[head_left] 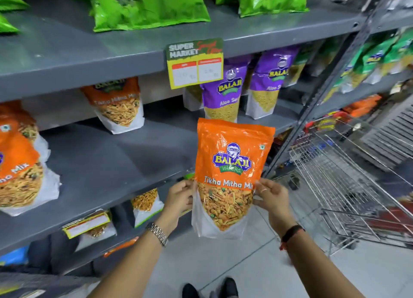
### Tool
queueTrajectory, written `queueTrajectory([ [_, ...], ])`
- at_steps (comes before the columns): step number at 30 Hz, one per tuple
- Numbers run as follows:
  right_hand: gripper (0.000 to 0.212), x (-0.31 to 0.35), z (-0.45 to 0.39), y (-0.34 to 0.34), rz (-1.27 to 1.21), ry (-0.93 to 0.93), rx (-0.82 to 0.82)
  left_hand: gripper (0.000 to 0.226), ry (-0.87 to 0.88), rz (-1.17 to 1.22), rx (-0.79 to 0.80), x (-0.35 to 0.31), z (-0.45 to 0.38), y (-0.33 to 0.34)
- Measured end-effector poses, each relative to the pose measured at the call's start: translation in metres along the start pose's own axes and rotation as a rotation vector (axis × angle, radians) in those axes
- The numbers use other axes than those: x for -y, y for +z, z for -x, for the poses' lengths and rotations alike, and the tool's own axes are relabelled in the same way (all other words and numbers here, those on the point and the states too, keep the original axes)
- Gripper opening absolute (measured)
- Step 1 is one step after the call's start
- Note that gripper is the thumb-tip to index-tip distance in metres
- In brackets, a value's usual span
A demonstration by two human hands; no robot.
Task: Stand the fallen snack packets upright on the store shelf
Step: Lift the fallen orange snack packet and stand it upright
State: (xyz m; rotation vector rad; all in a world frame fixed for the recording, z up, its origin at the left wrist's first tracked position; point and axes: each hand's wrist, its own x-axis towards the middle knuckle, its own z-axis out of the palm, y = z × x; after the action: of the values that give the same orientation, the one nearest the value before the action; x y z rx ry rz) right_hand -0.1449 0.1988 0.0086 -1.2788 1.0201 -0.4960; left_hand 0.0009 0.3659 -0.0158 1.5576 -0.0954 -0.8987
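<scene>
I hold an orange Tikha Mitha Mix packet [230,163] upright in the air, just in front of the middle grey shelf [107,163]. My left hand [180,196] grips its left edge and my right hand [271,195] grips its right edge, both at mid-height. On that shelf another orange packet [116,105] stands at the back, and two more orange packets [20,163] stand at the far left. Two purple Aloo Sev packets [223,94] stand behind the one I hold.
Green packets [147,7] sit on the shelf above, and a price tag [195,63] hangs from its edge. A wire shopping trolley [342,174] stands on the right. More packets [145,204] fill the lower shelf. My shoes [210,288] are on the tiled floor.
</scene>
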Motion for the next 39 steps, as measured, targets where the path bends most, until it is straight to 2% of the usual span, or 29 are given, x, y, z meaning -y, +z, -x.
queueTrajectory([
  [4, 0.014, 0.008, -0.001, -0.009, 0.002, -0.014, 0.008, 0.021, 0.024, -0.020, 0.013, -0.011, 0.003, 0.009],
  [13, 0.024, 0.016, -0.006, 0.027, 0.032, -0.023, 0.080, 0.015, 0.061, 0.087, -0.115, -0.007, 0.004, -0.022],
  [17, 0.013, 0.021, -0.014, 0.073, 0.085, -0.036, 0.175, 0.016, 0.086, 0.148, -0.257, -0.004, 0.007, -0.053],
  [23, 0.026, 0.055, -0.037, 0.169, 0.125, -0.140, 0.301, 0.020, 0.210, 0.281, -0.455, -0.039, -0.003, -0.112],
  [27, 0.026, 0.079, -0.054, 0.223, 0.129, -0.263, 0.288, 0.020, 0.303, 0.309, -0.478, -0.071, -0.030, -0.141],
  [31, 0.020, 0.086, -0.075, 0.257, 0.066, -0.292, 0.279, 0.022, 0.296, 0.311, -0.586, -0.094, -0.065, -0.158],
  [34, 0.021, 0.081, -0.087, 0.270, 0.120, -0.267, 0.221, 0.022, 0.261, 0.281, -0.556, -0.090, -0.081, -0.166],
  [37, 0.022, 0.066, -0.095, 0.269, 0.149, -0.255, 0.224, 0.007, 0.246, 0.252, -0.494, -0.076, -0.087, -0.166],
  [39, 0.024, 0.058, -0.098, 0.264, 0.126, -0.230, 0.260, 0.019, 0.238, 0.231, -0.486, -0.066, -0.088, -0.162],
])
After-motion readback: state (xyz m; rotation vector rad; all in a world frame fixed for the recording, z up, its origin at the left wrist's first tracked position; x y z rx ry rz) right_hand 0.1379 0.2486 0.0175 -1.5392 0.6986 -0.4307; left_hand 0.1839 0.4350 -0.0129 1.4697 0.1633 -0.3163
